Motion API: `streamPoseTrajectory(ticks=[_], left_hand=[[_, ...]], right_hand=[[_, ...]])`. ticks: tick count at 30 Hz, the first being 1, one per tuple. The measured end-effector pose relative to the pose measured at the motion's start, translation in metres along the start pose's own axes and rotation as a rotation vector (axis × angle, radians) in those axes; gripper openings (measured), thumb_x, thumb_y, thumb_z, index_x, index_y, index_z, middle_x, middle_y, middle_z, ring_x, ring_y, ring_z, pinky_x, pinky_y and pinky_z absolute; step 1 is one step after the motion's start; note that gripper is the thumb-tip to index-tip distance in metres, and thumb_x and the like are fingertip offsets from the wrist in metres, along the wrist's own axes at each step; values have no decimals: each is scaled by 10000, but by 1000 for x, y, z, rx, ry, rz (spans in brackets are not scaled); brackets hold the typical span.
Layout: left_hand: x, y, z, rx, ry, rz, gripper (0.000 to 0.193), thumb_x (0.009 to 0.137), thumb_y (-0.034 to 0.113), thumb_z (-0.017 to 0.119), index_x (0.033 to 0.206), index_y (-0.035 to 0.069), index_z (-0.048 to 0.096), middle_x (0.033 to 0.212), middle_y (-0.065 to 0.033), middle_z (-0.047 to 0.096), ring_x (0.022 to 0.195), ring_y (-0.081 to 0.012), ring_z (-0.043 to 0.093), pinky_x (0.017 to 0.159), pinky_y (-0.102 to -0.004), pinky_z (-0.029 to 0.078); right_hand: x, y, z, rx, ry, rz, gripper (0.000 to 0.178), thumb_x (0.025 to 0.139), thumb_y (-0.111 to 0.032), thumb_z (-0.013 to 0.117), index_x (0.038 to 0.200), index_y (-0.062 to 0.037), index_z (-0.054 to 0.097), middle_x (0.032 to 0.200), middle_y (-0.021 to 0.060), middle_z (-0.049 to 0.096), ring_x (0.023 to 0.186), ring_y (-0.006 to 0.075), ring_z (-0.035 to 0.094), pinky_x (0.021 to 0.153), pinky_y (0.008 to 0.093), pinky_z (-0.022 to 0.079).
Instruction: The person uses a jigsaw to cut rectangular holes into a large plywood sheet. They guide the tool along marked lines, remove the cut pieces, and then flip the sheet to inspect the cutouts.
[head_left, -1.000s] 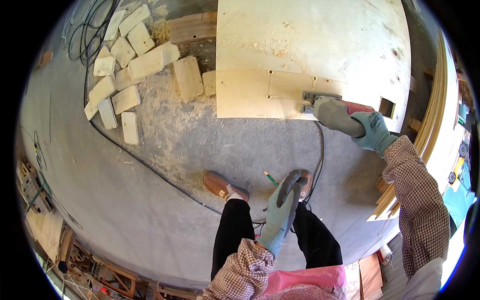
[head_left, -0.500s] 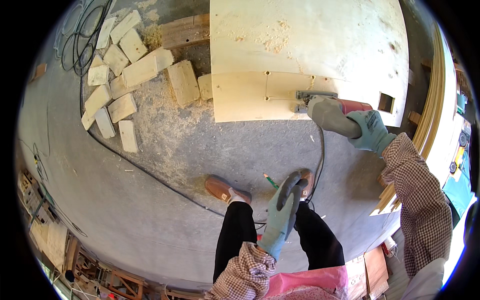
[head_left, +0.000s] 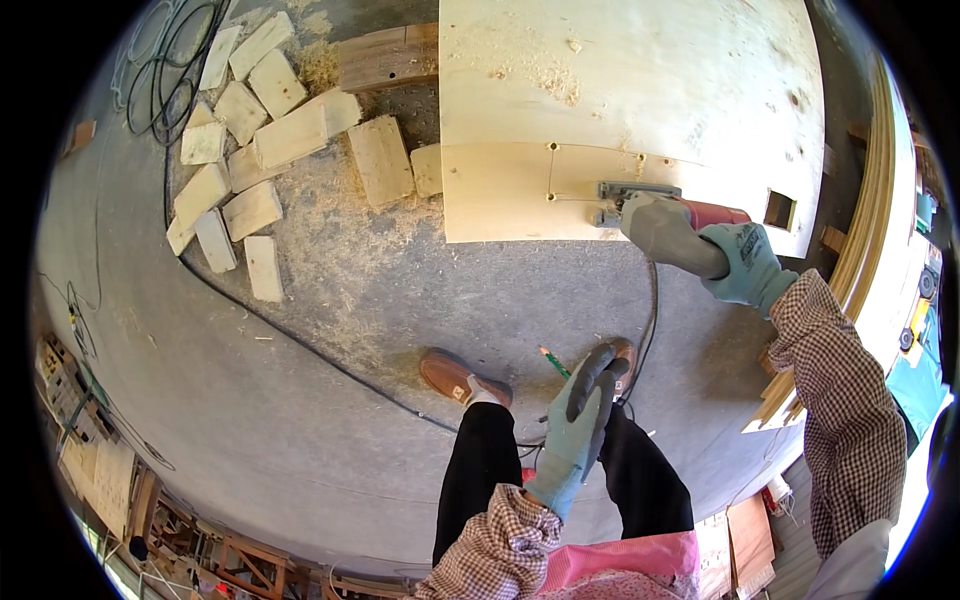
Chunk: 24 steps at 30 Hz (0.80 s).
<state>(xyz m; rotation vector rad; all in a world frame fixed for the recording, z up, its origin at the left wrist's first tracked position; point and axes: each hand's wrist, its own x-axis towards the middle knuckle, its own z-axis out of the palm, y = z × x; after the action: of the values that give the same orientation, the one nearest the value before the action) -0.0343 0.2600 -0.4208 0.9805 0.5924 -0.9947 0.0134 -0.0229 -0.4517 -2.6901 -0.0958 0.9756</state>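
My right hand [head_left: 745,262], in a light blue and grey glove, is closed around the grip of a red and grey jigsaw [head_left: 662,222]. Its metal base plate rests on a large pale plywood sheet [head_left: 500,225], close to the near edge. To the left of the tool a thin line runs to one of several small holes. My left hand [head_left: 578,425], gloved alike, hangs over my right leg with its fingers stretched out together and nothing visible in them. Just beyond it a green pencil [head_left: 553,361] shows against the floor, one end hidden behind the glove.
Several pale wood blocks [head_left: 290,140] lie scattered amid sawdust at the left. A black cable [head_left: 290,335] crosses the floor, and the tool's cord [head_left: 653,300] drops past my right shoe [head_left: 622,358]. Long boards [head_left: 865,210] are stacked at the right. The sheet has a square cutout [head_left: 779,209].
The view has shifted slightly, so the floor and sheet sit further right. The jigsaw seems a little further left along the sheet. Both hands keep nearly the same pose.
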Motion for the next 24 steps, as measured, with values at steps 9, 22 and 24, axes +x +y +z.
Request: streamPoseTrajectory(ticks=[9,22,24], left_hand=[[-2,3,-1,59,-10,26,435,898,260,433,1207,-44,397,1100,-176,538,1056,-196,498,903,-284,385],[-3,2,-7,-7,-33,26,419,892,255,450,1221,0,405,1122,-155,530,1063,-185,488,902,-292,383],[-4,4,-7,6,-27,19,416,893,252,447,1222,0,404,1118,-154,534,1058,-187,491,896,-289,384]], right_hand=[[7,-13,-1,26,11,6,320,552,-173,657,848,-79,577,737,84,608,669,266,588,638,337,468],[16,-26,-3,32,43,-39,297,563,-169,641,841,-86,578,720,77,602,641,269,582,620,341,465],[18,-28,-3,37,45,-51,291,562,-171,639,834,-86,577,717,77,601,632,272,579,616,344,464]])
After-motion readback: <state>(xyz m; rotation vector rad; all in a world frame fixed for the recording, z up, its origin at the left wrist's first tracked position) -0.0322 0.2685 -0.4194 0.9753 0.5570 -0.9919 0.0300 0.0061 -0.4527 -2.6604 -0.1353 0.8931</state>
